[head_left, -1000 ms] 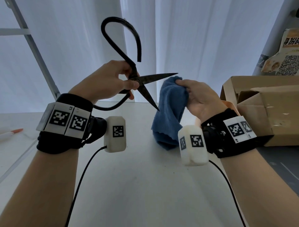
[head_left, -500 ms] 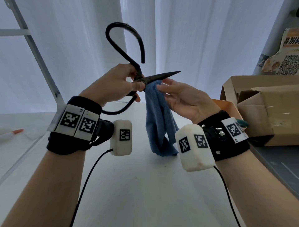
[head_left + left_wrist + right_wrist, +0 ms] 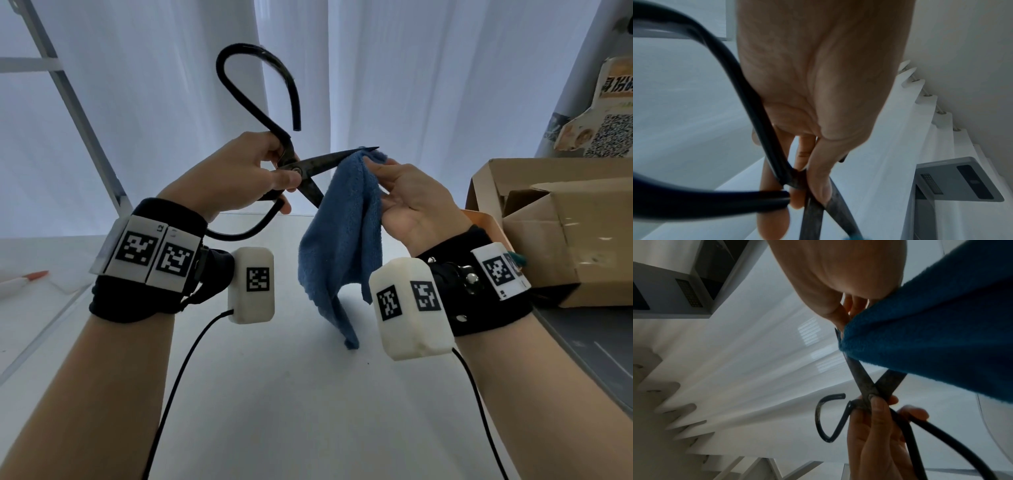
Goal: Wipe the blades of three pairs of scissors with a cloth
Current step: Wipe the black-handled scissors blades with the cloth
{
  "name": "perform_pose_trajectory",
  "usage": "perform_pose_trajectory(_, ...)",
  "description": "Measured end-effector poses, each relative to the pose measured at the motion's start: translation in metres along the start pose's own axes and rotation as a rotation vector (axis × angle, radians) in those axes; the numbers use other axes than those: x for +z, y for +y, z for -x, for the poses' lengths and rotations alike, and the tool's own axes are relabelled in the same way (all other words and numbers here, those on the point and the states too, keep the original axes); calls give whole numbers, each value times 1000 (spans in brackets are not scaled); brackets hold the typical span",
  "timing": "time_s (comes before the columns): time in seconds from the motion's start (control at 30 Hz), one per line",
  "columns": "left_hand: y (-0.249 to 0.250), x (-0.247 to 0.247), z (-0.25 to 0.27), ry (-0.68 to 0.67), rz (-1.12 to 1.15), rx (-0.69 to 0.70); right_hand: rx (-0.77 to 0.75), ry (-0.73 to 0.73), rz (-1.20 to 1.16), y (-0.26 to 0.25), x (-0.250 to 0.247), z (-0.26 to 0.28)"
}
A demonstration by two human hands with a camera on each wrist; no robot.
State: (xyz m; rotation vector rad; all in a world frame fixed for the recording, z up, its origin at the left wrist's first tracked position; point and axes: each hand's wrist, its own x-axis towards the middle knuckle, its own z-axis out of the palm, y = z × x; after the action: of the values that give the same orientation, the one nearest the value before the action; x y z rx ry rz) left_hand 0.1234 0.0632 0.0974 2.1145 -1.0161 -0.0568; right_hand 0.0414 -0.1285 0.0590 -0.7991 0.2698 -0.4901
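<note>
Gripping the scissors (image 3: 294,171) at the pivot, the left hand (image 3: 236,178) holds them up above the white counter (image 3: 308,394) with the dark blades spread apart. The right hand (image 3: 411,198) pinches a blue cloth (image 3: 342,233) over the tip of the upper blade, the rest hanging toward the counter. A cardboard box (image 3: 565,233) sits to the right.
</note>
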Motion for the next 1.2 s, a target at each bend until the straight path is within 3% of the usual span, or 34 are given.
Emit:
perform_pose_trajectory(0.1, -4, -6, 0, 23, -5, -14, -19, 58, 10, -6, -6, -2)
perform_pose_trajectory(0.37, 1, -3, -1, 21, 111, 24, -11, -187, 416, 10, 5, 7)
perform_pose_trajectory(0.5, 1, 1, -3, 4, 109, 36, -41, -236, 574, 12, 5, 10)
perform_pose_trajectory(0.97, 1, 1, -4, 137, 254, -31, -115, -226, 651, 13, 12, 13)
perform_pose_trajectory(1.2, 1, 2, -5, 140, 285, -43, -132, -225, 662, 11, 10, 13)
